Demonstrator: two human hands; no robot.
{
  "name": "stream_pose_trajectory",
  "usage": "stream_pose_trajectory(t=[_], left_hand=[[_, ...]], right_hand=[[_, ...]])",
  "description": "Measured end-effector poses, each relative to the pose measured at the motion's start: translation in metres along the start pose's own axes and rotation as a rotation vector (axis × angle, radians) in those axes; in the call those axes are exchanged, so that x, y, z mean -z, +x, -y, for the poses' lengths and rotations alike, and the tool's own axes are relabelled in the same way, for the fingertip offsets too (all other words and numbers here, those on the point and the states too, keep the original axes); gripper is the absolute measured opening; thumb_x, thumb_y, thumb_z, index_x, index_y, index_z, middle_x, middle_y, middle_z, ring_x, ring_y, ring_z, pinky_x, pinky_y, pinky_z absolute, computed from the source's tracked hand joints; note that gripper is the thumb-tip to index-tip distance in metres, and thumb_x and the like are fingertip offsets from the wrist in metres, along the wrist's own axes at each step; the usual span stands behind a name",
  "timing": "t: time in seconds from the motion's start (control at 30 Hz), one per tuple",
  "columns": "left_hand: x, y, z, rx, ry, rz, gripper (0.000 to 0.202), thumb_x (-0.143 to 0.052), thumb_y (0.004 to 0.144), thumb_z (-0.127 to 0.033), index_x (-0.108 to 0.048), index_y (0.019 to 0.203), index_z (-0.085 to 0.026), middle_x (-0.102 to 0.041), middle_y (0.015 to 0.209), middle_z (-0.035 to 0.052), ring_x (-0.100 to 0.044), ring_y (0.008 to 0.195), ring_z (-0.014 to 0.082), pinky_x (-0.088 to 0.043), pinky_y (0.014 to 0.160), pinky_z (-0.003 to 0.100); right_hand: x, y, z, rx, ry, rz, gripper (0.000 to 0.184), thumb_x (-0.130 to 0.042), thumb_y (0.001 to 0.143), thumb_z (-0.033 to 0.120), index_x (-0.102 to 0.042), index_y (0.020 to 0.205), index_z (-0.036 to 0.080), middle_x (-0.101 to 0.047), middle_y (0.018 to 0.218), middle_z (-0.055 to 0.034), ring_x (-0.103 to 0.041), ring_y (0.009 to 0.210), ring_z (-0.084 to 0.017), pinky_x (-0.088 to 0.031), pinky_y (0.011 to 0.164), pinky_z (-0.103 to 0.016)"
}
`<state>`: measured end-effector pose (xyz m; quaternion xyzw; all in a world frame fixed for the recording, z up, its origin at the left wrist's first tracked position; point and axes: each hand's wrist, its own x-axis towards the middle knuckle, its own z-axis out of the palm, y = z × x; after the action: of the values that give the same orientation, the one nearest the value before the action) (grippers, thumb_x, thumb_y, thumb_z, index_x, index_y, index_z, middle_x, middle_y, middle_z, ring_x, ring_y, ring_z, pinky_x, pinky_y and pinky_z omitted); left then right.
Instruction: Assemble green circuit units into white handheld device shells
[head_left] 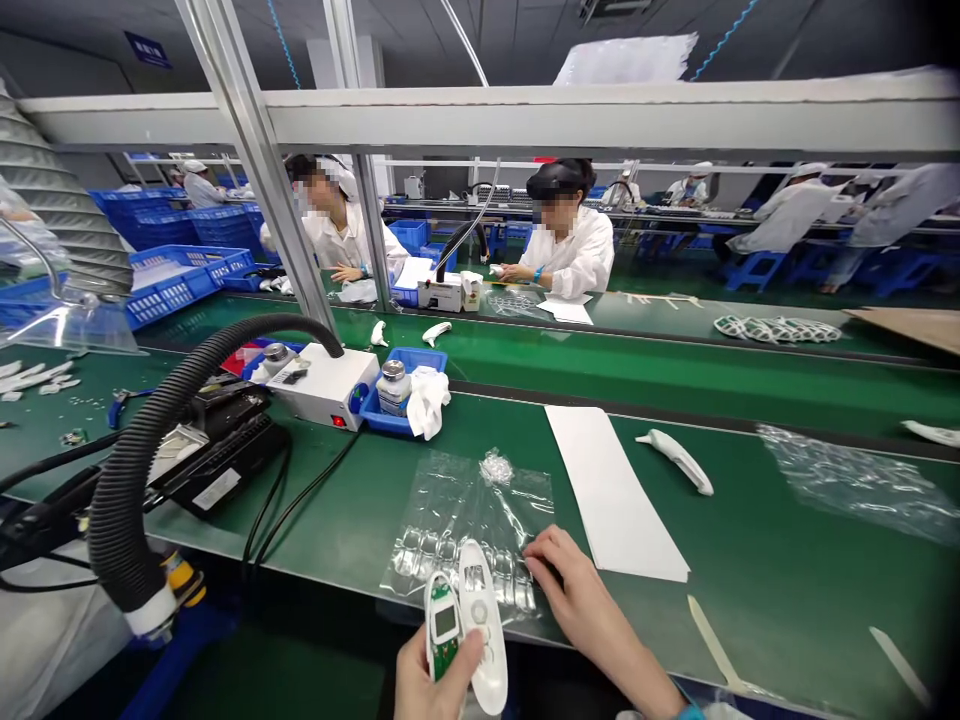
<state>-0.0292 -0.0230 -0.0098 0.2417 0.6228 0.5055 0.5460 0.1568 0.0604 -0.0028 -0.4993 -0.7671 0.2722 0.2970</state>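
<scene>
My left hand [424, 685], low in the view, is closed round a white plastic shell [484, 625] and a green circuit board with a small display [443, 628], held side by side. My right hand [581, 595] rests on the clear plastic bag [465, 520] lying flat on the green bench. Its fingertips press at the bag's near right corner, where several small clear parts sit in rows. Whether those fingers pinch a part I cannot make out.
A white paper strip [611, 495] and a white thermometer-shaped housing [675, 458] lie to the right. A blue tray [397, 400] with a bottle and cloth, a white box [324, 385] and a black ribbed hose [150, 440] stand left. Co-workers in white sit across the conveyor.
</scene>
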Motion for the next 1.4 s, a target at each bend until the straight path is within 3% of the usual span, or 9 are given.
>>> stream_pose_trajectory(t=[0.23, 0.47, 0.73, 1.4], left_hand=[[-0.009, 0.006, 0.012, -0.104, 0.088, -0.027, 0.049, -0.075, 0.062, -0.054, -0.071, 0.082, -0.010, -0.072, 0.069, 0.0095, -0.062, 0.067, 0.0231, -0.048, 0.061, 0.027], [-0.011, 0.004, 0.011, -0.079, 0.127, -0.041, 0.042, -0.073, 0.063, -0.047, -0.071, 0.083, -0.010, -0.071, 0.070, 0.0097, -0.062, 0.066, 0.0229, -0.048, 0.060, 0.028], [-0.018, -0.004, 0.007, -0.151, 0.174, -0.036, 0.028, -0.073, 0.061, -0.037, -0.069, 0.071, -0.011, -0.066, 0.060, 0.0053, -0.054, 0.057, 0.0174, -0.044, 0.056, 0.025], [-0.016, -0.009, -0.002, -0.179, 0.193, -0.002, 0.027, -0.067, 0.066, -0.036, -0.068, 0.072, -0.010, -0.064, 0.062, 0.0057, -0.051, 0.060, 0.0168, -0.044, 0.058, 0.025]], right_hand=[[-0.012, 0.001, -0.005, -0.043, -0.019, -0.027, 0.020, -0.043, 0.094, 0.024, -0.049, 0.075, 0.024, -0.053, 0.077, -0.0026, -0.052, 0.075, -0.022, -0.045, 0.069, -0.037], [0.002, -0.007, 0.009, -0.055, 0.142, -0.137, 0.023, -0.041, 0.097, 0.031, -0.047, 0.076, 0.025, -0.052, 0.078, -0.0024, -0.050, 0.076, -0.022, -0.041, 0.069, -0.037], [0.005, -0.005, 0.050, 0.014, 0.049, 0.108, 0.019, -0.040, 0.097, 0.024, -0.047, 0.080, 0.025, -0.054, 0.081, -0.0024, -0.049, 0.077, -0.022, -0.041, 0.071, -0.039], [-0.006, -0.004, 0.050, 0.073, 0.001, 0.103, 0.018, -0.040, 0.097, 0.021, -0.047, 0.080, 0.024, -0.053, 0.080, -0.0020, -0.048, 0.076, -0.021, -0.039, 0.072, -0.039]])
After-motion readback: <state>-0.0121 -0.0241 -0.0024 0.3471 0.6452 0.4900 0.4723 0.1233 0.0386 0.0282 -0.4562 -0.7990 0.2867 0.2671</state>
